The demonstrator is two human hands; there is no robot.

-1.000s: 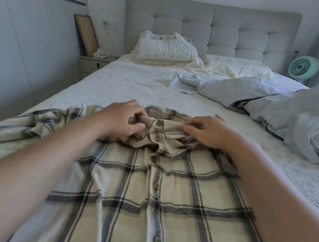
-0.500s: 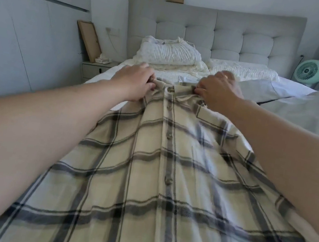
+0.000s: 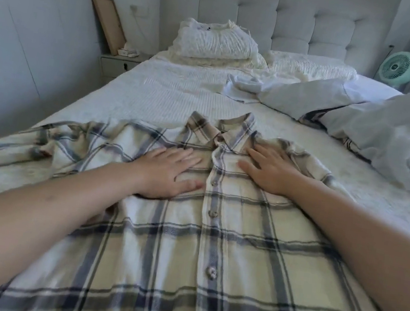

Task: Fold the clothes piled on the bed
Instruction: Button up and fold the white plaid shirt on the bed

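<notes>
Half a second ago both hands were pinching the collar and holding it up toward the headboard; now the plaid shirt (image 3: 212, 237) lies laid out on the bed (image 3: 154, 93), front up and buttoned, and the fingers have let go and flattened onto the cloth.

Its long axis runs straight away from the person, collar (image 3: 226, 129) at the far end, hem out of view at the near edge of the picture. One sleeve trails off to the left in loose wrinkles; the other side is mostly hidden behind the right forearm.

Left hand (image 3: 169, 168) rests palm down on the chest panel just left of the button placket, fingers straight and spread. Right hand (image 3: 269, 168) lies flat just right of the placket, fingertips touching the collar's edge, slightly farther up the shirt than the left. Neither grips anything.

Judging from this, the step in hand is smoothing before the first fold, and since the crumpled sleeve lies on the left hand's side, that hand is the nearer one to bring it in.

Farther off, a heap of pale grey clothes (image 3: 365, 119) waits at the right, and folded white items (image 3: 216, 41) sit on the pillows by the headboard (image 3: 301, 17).
</notes>
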